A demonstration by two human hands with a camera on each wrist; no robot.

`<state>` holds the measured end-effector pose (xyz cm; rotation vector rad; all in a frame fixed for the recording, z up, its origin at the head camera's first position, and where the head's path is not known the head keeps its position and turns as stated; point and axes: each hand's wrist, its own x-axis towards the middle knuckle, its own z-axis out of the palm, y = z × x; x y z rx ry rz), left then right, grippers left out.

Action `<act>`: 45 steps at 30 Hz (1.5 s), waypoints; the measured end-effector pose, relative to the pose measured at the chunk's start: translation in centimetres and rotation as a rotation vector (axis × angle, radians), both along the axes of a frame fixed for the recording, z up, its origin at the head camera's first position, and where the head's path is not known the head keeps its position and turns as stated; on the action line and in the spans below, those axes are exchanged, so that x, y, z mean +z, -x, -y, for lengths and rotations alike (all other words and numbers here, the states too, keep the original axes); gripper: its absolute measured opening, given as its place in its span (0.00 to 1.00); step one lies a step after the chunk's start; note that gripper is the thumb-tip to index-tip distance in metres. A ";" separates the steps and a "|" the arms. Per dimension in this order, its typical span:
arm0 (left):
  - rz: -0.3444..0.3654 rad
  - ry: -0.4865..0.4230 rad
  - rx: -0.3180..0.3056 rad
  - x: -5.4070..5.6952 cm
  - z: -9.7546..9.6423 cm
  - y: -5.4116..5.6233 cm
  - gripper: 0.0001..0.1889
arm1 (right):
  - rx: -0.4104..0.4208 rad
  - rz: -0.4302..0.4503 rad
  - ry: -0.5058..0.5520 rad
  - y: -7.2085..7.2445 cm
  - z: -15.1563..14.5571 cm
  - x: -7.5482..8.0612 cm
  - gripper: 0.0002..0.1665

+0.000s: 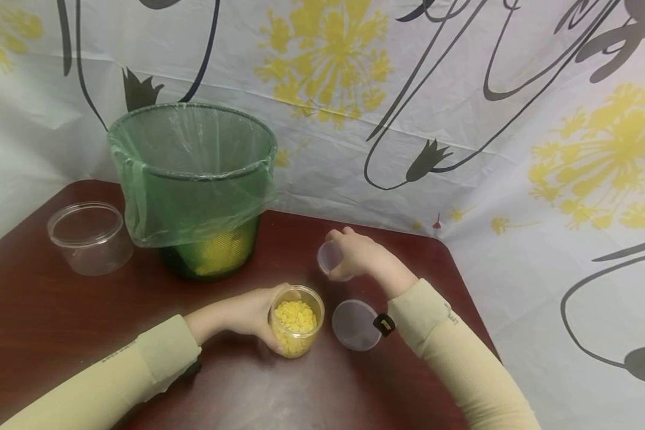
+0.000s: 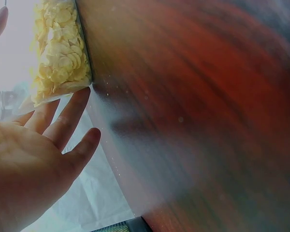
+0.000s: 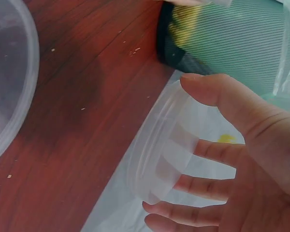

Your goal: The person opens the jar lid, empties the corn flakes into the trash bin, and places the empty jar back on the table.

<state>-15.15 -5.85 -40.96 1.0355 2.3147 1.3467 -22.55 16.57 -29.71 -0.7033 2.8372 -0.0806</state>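
A clear plastic jar (image 1: pixel 297 325) filled with small yellow flakes stands uncapped near the middle of the table. My left hand (image 1: pixel 252 313) grips it from the left, thumb in front and fingers behind. In the left wrist view the yellow flakes (image 2: pixel 60 46) show through the jar's side above the hand. Farther back and to the right, my right hand (image 1: pixel 355 254) holds a small translucent lid (image 3: pixel 159 145) by its rim, thumb on one edge and fingertips on the other. The lid is tilted and apart from the jar. A larger round lid (image 1: pixel 356 325) lies flat beneath the right wrist.
A mesh wastebasket (image 1: pixel 236 239) lined with a green bag (image 1: pixel 204 203) stands at the back left, with yellow material inside low down. To its left is a clear plastic tub (image 1: pixel 94 251). A patterned curtain (image 1: pixel 322 155) hangs behind the dark red table (image 1: pixel 64 334). Small crumbs dot the wood.
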 end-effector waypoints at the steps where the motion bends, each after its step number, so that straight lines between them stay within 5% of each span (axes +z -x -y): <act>1: -0.001 0.000 0.001 0.0 0.0 0.0 0.46 | -0.009 0.000 0.001 0.1 -0.1 -0.2 0.43; 26: -0.030 0.007 0.009 0.0 0.0 0.0 0.45 | -0.075 0.044 -0.008 2.3 -1.7 -5.8 0.44; 45: -0.022 0.019 0.014 0.0 0.0 0.0 0.45 | -0.088 0.064 -0.019 2.2 -1.5 -7.6 0.45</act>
